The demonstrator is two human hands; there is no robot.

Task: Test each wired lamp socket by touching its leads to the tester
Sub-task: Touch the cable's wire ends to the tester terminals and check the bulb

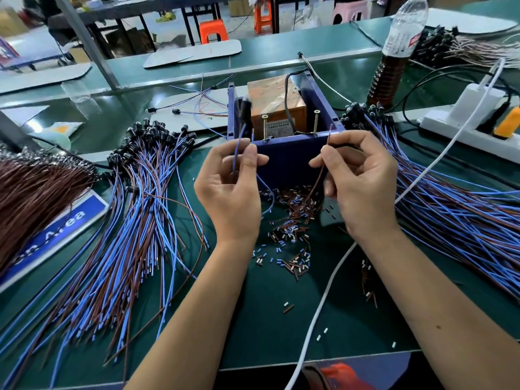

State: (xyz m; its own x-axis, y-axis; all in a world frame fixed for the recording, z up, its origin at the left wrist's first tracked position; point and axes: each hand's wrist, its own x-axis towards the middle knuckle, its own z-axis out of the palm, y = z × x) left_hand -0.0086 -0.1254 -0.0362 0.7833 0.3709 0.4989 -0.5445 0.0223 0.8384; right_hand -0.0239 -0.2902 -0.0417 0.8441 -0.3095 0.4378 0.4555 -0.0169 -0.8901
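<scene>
The tester is a blue box (pixel 292 161) holding an orange transformer (pixel 277 102), with two brass screws, one at the left (pixel 264 125) and one at the right (pixel 316 122), standing on its front rim. My left hand (pixel 232 187) pinches a blue lead (pixel 239 144) that runs up to a black socket (pixel 244 108) at the box's left wall. My right hand (pixel 363 184) pinches the brown lead (pixel 323 167), its bare tip raised beside the right screw. Neither lead tip visibly touches a screw.
Piles of wired sockets lie to the left (pixel 140 198) and right (pixel 450 198). Cut insulation bits (pixel 292 220) litter the green mat. A white cable (pixel 332 291) crosses the front. A power strip (pixel 472 128) and a bottle (pixel 394 57) stand at the back right.
</scene>
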